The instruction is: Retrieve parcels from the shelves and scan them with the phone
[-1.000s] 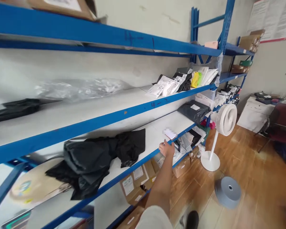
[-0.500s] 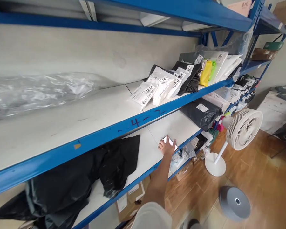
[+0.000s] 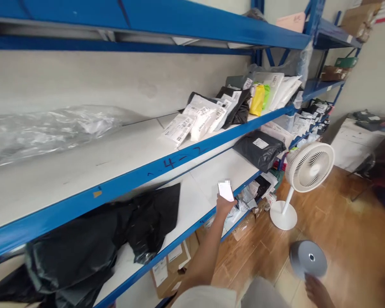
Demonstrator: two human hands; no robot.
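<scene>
Phone (image 3: 225, 192) and left hand (image 3: 223, 207) have both shifted over the last half second: then the hand lay spread across the phone, which slanted over the lower shelf (image 3: 199, 188); now the hand has the near end, and the phone has swung round so that its long axis runs away from the grip, far end leaning slightly left. From where I stand, the left hand looks closed on the phone, thumb by the right edge, the other fingers mostly hidden behind it, the lit screen facing up and back. It sits above the lower shelf's front edge; whether the far end touches the board I can't tell. Meanwhile the right hand (image 3: 317, 290) has come into sight low on the right, blurred, in front of the grey drum (image 3: 308, 256) and well apart from the phone, so the left is plainly the nearer; whether it is spread or pressed together, or touches the drum, I can't make out. Left of the phone, on the same board, lie black bags (image 3: 73, 244); beyond it, to the right, rests a black parcel (image 3: 259, 149). Packets (image 3: 195, 122) lean on the upper shelf (image 3: 122, 145), boxes (image 3: 171, 269) stand below, and a white fan (image 3: 309, 167) stands beyond the drum
</scene>
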